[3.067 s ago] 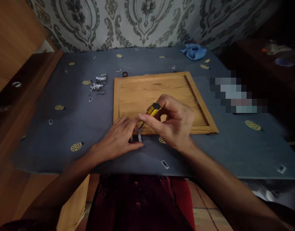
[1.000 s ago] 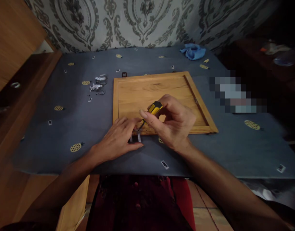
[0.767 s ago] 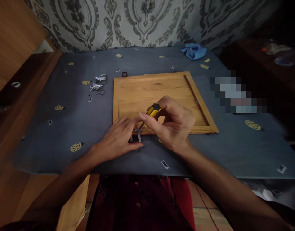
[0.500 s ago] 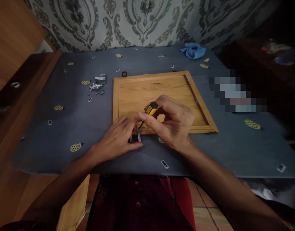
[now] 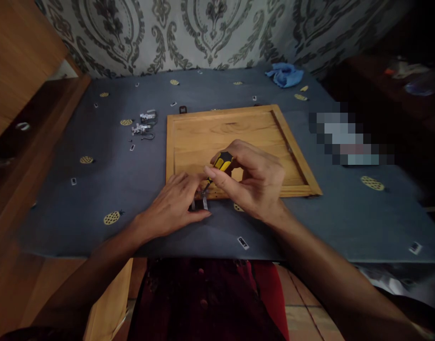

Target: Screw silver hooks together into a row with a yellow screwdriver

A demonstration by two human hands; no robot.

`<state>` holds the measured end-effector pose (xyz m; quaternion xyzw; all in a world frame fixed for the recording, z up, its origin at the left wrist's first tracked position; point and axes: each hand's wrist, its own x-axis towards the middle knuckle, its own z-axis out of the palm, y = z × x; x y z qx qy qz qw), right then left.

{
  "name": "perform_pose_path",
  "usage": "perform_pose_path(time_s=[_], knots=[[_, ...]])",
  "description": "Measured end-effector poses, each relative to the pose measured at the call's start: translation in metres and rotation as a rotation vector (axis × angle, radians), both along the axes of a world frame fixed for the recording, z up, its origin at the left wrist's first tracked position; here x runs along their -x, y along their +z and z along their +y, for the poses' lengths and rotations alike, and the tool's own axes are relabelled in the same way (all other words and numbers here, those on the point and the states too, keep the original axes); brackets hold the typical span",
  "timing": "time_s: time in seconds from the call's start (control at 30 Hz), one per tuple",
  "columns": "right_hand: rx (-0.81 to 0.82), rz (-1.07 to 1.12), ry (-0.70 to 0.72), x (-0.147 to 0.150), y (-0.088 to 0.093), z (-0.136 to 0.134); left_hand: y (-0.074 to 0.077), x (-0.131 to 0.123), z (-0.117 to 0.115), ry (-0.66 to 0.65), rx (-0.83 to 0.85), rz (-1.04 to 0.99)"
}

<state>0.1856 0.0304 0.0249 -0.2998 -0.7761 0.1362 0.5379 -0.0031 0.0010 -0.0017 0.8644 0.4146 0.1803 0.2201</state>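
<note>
My right hand point(image 5: 255, 182) is closed around the black and yellow handle of a small screwdriver point(image 5: 223, 161), tilted so its tip points down and left. The tip meets a metal hinge point(image 5: 204, 202) at the near edge of a framed wooden panel point(image 5: 295, 191). My left hand point(image 5: 176, 201) grips that hinge against the panel, thumb at the near side and fingers over the frame; its hold hides much of the hinge. Whether a screw sits under the tip is too small to tell.
More metal hinges point(image 5: 142, 128) lie on the grey-blue tablecloth point(image 5: 107, 137) to the left. A blue cloth point(image 5: 286, 76) is at the back right, near a patterned curtain point(image 5: 132, 38). A blurred-out object point(image 5: 348, 135) lies on the right. Wooden furniture point(image 5: 22, 61) borders the left side.
My right hand and the screwdriver handle have shifted very slightly left. The screwdriver tip stays on the hinge, and my left hand keeps its place.
</note>
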Motion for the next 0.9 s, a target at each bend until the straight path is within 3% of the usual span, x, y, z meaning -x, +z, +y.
perform_pose_path(time_s=[0.27, 0.43, 0.9], knots=[[0.017, 0.188, -0.157, -0.0015, 0.0013, -0.0003, 0.0028, -0.0015, -0.0005, 0.010, 0.030, 0.013], [0.080, 0.113, -0.141, 0.0001, -0.0010, 0.0006, 0.0010, -0.0010, -0.0009, 0.017, 0.018, 0.013], [0.022, 0.049, -0.128, 0.0009, -0.0019, 0.0018, 0.0013, -0.0009, -0.0011, 0.014, 0.029, 0.028]])
